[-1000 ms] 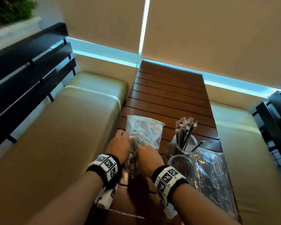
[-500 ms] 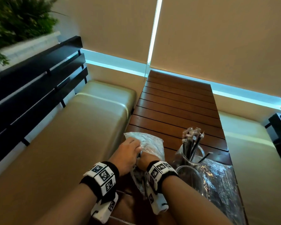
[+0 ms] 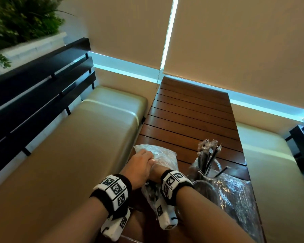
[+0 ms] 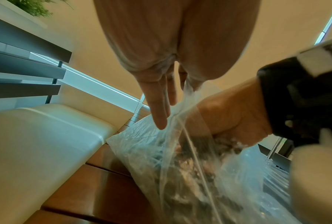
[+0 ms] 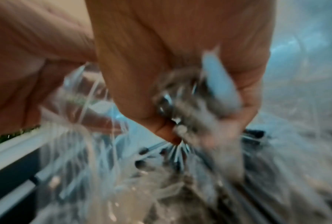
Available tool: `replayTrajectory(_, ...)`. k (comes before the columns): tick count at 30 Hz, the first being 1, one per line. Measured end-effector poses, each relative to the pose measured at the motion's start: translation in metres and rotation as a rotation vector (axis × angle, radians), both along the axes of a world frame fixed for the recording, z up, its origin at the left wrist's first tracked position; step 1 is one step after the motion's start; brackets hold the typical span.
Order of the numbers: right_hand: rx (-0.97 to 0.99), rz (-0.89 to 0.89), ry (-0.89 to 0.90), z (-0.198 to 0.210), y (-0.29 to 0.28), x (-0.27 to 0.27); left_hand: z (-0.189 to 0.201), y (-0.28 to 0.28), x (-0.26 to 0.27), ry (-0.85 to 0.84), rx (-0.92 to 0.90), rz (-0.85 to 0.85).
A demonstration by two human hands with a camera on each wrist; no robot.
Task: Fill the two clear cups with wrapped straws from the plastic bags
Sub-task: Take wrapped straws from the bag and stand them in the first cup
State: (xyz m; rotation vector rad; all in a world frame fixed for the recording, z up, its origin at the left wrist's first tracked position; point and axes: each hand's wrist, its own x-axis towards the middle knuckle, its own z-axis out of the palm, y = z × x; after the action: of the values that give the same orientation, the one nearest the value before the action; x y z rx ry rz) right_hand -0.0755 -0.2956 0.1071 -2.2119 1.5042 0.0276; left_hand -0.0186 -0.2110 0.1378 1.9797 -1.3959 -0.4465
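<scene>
Reaching inside the plastic bag, your right hand has its fingers curled round a bundle of wrapped straws. Your left hand holds the bag's mouth up. The film is drawn tight into a pinch at the thumb, while the other fingers lie straight and close together along the edge. The bag lies on the near left part of the slatted worktop, with its length running away from you, and the straws inside appear to lie the same way.

What the coming move turns on is this. The glass jar stands upright just to the right of the bag, on the side of the hand that grips the bundle. I judge that the bundle must come out towards you through the mouth and then be tipped on end to drop in beside the straws already standing there. A second, empty glass stands nearer you, touching or almost touching the jar, with another crinkled bag to its right.

From the head view the right hand is hidden behind the left hand and the film. The right wrist view is badly blurred, so you cannot count the straws or tell whether the grip also catches the bag itself.
</scene>
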Motion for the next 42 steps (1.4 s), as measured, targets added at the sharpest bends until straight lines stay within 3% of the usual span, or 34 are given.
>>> replayTrajectory(1,0.268,0.044,-0.005,0.026,-0.004,-0.016,0.0,-0.001,0.001,-0.005,0.009,0.014)
replayTrajectory(2,0.349,0.095,0.057,0.029,0.0,-0.022,-0.001,-0.001,0.002,-0.016,0.031,0.029)
replayTrajectory(4,0.575,0.262,0.014,0.044,-0.007,-0.023,-0.004,-0.002,0.005,-0.042,0.09,0.062)
replayTrajectory(5,0.582,0.308,0.024,0.054,-0.006,-0.028,-0.006,-0.002,0.006,-0.052,0.11,0.085)
replayTrajectory(8,0.459,0.264,0.116,0.058,-0.006,-0.027,-0.008,-0.005,0.007,-0.068,0.143,0.158)
replayTrajectory(13,0.414,0.234,0.084,0.065,-0.005,-0.046,-0.003,-0.014,0.005,-0.076,0.177,0.266)
replayTrajectory(19,0.236,0.45,0.271,0.109,-0.016,-0.096,-0.001,-0.025,0.002,-0.031,0.275,0.338)
replayTrajectory(23,0.221,0.505,0.33,0.143,-0.03,-0.139,-0.005,-0.034,-0.001,0.004,0.31,0.359)
replayTrajectory(28,0.28,0.429,0.144,0.16,-0.047,-0.177,-0.009,-0.04,-0.008,-0.061,0.39,0.318)
replayTrajectory(33,0.196,0.356,-0.039,0.131,-0.055,-0.174,-0.011,-0.029,-0.019,-0.116,0.382,0.257)
replayTrajectory(35,0.161,0.341,-0.09,0.115,-0.053,-0.17,-0.007,-0.025,-0.024,-0.05,0.338,0.228)
replayTrajectory(37,0.161,0.332,-0.159,0.103,-0.051,-0.168,0.0,-0.027,-0.029,0.117,0.266,0.143)
replayTrajectory(39,0.168,0.341,-0.207,0.096,-0.049,-0.166,0.011,-0.033,-0.033,0.38,0.195,0.065)
replayTrajectory(42,0.159,0.362,-0.274,0.093,-0.046,-0.159,0.024,-0.042,-0.037,0.784,0.035,0.094)
